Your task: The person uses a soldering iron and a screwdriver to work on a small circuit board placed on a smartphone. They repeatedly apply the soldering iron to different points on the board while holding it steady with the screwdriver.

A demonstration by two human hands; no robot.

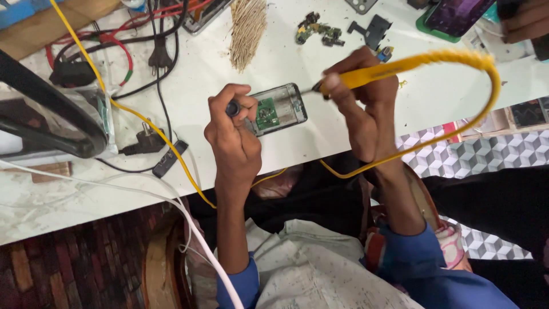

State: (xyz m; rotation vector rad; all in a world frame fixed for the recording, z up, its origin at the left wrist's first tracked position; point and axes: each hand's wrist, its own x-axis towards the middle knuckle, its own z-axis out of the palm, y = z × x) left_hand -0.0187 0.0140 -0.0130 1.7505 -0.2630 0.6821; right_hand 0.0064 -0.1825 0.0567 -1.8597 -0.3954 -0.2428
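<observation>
Phone: the opened phone (278, 109) lies flat on the white table (354, 123), near its front edge, back cover off, with a green circuit board (267, 113) showing inside the frame.
My left hand: my left hand (231, 137) sits at the phone's 9 o'clock, fingers curled shut around a small dark round part (232, 107) pressed against the phone's left end; the thumb and knuckles hide that corner of the frame.
My right hand: my right hand (361, 97) is at the phone's 3 o'clock, closed around a yellow soldering iron (374, 73), held like a pen; its metal tip (306, 90) points to 9 o'clock and ends just at the phone's upper right corner. I cannot tell if it touches.
Cord: the iron's yellow cord (489, 91) arcs out to 3 o'clock, bends down over the table edge and loops back under my right wrist.
At 12 o'clock: a bundle of thin pale sticks (247, 28), well apart from the phone.
At 1 o'clock: small loose phone parts (317, 31) and a black bracket (372, 30).
At 2 o'clock, far corner: another phone with a lit screen (454, 14) with another person's hand (523, 23) beside it.
At 10 o'clock: a tangle of black and red wires (131, 46), crossed by a second yellow cable (143, 123).
At 9 o'clock: a black plug (146, 140) and a clear container with a black handle (51, 120).
At 7 o'clock: a white cable (189, 229) running off the table past my left forearm.
</observation>
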